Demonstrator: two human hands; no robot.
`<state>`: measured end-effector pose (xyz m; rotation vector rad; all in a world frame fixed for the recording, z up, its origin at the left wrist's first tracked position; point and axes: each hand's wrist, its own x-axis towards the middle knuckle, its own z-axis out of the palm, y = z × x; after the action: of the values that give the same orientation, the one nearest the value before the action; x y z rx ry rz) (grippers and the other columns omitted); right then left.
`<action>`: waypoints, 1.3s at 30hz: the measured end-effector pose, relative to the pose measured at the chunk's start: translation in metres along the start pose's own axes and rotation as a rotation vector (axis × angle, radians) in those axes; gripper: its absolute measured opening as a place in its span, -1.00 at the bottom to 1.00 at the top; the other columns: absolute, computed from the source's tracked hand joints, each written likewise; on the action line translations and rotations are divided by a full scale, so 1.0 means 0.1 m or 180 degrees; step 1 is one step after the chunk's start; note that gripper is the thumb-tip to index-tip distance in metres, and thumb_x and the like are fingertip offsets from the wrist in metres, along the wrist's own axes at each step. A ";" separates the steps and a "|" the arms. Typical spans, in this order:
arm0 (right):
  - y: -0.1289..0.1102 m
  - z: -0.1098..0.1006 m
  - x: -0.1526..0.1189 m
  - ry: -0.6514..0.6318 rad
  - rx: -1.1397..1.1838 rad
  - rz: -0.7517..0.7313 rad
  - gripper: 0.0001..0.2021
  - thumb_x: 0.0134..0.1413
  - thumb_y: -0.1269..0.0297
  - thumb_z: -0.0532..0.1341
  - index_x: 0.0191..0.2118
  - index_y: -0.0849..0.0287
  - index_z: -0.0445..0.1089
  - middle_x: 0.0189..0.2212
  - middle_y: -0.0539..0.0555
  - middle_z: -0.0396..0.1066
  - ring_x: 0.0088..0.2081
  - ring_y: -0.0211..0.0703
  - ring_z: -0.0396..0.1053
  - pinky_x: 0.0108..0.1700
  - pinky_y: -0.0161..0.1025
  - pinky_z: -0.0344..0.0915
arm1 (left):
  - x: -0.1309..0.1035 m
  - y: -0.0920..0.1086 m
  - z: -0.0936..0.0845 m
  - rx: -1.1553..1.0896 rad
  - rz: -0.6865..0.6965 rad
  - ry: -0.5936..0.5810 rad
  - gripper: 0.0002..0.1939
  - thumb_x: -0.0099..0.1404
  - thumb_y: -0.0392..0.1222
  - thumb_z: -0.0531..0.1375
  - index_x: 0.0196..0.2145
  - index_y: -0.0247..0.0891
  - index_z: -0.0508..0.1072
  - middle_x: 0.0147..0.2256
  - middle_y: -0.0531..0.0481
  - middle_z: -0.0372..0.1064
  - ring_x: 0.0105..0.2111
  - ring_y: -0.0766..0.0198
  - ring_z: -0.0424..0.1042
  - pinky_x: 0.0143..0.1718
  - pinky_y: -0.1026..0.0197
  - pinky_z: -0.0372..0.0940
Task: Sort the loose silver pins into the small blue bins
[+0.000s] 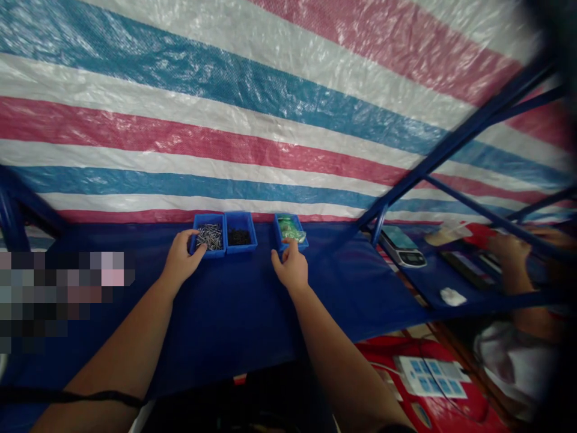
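Observation:
My left hand (pixel 181 260) is at the left blue bin (pixel 208 254), fingers on its left side and thumb over the front corner. Loose silver screws or nails (pixel 211 236) fill that bin. Against its right side stands a second blue bin (pixel 241 248) with small dark pieces (pixel 238 236), too small to name. My right hand (pixel 292 269) is in front of a third blue bin (pixel 303 245), its thumb apart and its fingertips at the front rim. Green-tinted clear plastic bags (pixel 288 227) lie in this bin, partly over the rim.
A blue table (pixel 234 313) carries the bins, before a striped tarp (pixel 180 150). Blue frame bars (pixel 406 180) rise at right. Beyond them are a digital scale (pixel 408 249), a white crumpled item (pixel 452 296) and another person's hand (pixel 511 252). The left edge is pixelated.

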<state>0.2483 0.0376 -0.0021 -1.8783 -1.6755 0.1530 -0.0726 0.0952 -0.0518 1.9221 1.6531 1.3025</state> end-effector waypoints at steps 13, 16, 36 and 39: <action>-0.30 0.37 0.49 -0.1090 0.0441 0.0646 -0.79 0.17 0.15 0.21 -0.40 0.14 0.29 -0.49 0.10 0.43 -0.36 -0.02 0.50 -0.24 -0.15 0.42 | -0.11 0.19 -0.02 -0.0439 0.0025 -0.0515 -0.13 0.13 0.04 0.37 0.30 -0.20 0.13 0.13 -0.24 0.20 0.05 -0.01 0.41 0.06 -0.12 0.41; -0.22 0.42 0.44 -0.1346 0.1038 0.0898 -0.78 0.21 0.17 0.16 -0.41 0.11 0.21 -0.54 0.00 0.36 -0.49 -0.12 0.47 -0.39 -0.20 0.44 | -0.11 0.20 -0.05 -0.0279 0.0153 -0.0619 -0.06 0.14 0.05 0.37 0.36 -0.15 0.06 0.23 -0.26 0.07 0.13 -0.07 0.34 0.09 -0.14 0.38; -0.42 0.30 0.29 -0.0562 0.3982 0.0191 -0.56 -0.05 0.06 0.45 -0.42 0.09 0.14 -0.44 -0.10 0.19 -0.43 -0.30 0.24 -0.26 -0.25 0.41 | -0.16 0.40 -0.11 -0.0401 0.0240 -0.1119 -0.17 0.16 0.11 0.37 0.30 -0.14 0.22 0.23 -0.23 0.09 0.13 -0.07 0.35 0.08 -0.14 0.41; -0.45 0.30 0.27 -0.0611 0.3927 -0.0014 -0.57 -0.01 0.06 0.43 -0.41 0.08 0.13 -0.45 -0.09 0.16 -0.44 -0.28 0.20 -0.31 -0.27 0.33 | -0.17 0.46 -0.12 -0.0401 0.0272 -0.1216 -0.27 0.20 0.09 0.34 0.25 -0.16 0.27 0.20 -0.23 0.13 -0.04 0.05 0.44 -0.08 -0.05 0.48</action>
<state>0.2007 0.0745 0.0048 -0.9106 -1.1796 1.1020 -0.0510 0.0621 -0.0199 2.0288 1.2848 0.9635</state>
